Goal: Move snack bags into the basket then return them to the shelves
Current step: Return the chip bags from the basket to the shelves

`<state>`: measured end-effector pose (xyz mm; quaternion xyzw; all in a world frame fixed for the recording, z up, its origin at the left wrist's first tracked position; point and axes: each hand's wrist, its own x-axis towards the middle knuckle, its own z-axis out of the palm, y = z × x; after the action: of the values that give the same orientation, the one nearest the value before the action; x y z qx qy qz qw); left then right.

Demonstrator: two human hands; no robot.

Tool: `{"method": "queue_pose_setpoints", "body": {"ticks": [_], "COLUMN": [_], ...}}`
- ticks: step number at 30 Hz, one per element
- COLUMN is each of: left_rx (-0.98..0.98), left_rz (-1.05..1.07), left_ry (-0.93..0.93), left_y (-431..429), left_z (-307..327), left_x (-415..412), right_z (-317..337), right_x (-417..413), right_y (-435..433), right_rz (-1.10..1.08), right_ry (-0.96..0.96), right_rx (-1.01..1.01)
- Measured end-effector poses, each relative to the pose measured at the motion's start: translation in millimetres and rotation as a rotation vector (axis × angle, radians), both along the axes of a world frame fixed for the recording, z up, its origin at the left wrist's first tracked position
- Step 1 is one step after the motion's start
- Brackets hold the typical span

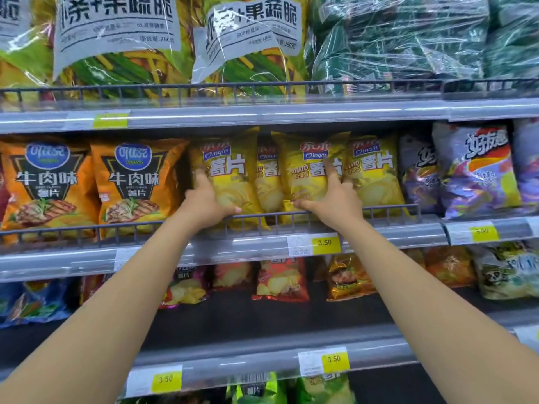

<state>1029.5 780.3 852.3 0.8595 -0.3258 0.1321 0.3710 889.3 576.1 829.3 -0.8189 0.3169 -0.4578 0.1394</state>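
Several yellow potato-chip bags stand upright on the middle shelf (393, 233), behind its wire rail. My left hand (204, 201) grips the lower left side of the leftmost yellow bag (230, 173), thumb under its bottom edge at the rail. My right hand (329, 199) is on the lower right of a second yellow bag (306, 167), fingers spread up its front and thumb under its bottom corner. Between them a third yellow bag (268, 176) shows partly, and another (376, 173) stands to the right. No basket is in view.
Orange beef-flavour bags (134, 182) stand left of the yellow ones, purple bags (472, 170) to the right. The shelf above holds large vegetable-crisp bags (116, 36); the shelf below holds mixed chip bags (281, 279). Price tags marked 3.50 (325, 243) line the shelf edges.
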Motion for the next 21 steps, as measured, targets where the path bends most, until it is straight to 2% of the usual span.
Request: {"method": "queue_pose_setpoints", "body": {"ticks": [2,4,7,10,12,14,18,21], "left_rx": [-0.029,-0.059,-0.079,-0.084,-0.071,-0.019,0.201,0.385], "left_rz": [0.02,0.079,0.192,0.272,0.271,0.258,0.236,0.196], "left_ry": [0.018,-0.068,-0.332,-0.584,-0.703,-0.744,-0.646,-0.507], "left_y": [3.8,9.4,17.6,20.7,17.8,13.8,8.2,9.3], "left_z": [-2.5,-9.2,-27.2,-56.3,-86.4,-123.4,-213.7,-282.1], "left_x": [-7.7,-15.6,-32.8,-56.2,-71.5,-86.7,-113.8,-135.3], "right_z": [-2.5,-9.5,-32.8,-73.6,-107.4,-142.5,-215.8,-275.9], "right_x": [-3.1,-7.4,-15.7,-23.0,-29.2,-35.6,-50.0,-64.7], "right_y": [4.4,10.5,26.7,46.2,58.9,68.3,79.8,87.2], "right_rz": [-0.011,-0.027,-0.025,-0.062,-0.056,-0.034,0.01,0.053], "right_ry": [-0.03,-0.122,-0.282,-0.305,-0.247,-0.135,0.145,0.318], "right_rx": [-0.025,-0.087,-0.272,-0.475,-0.537,-0.557,-0.479,-0.436]}}
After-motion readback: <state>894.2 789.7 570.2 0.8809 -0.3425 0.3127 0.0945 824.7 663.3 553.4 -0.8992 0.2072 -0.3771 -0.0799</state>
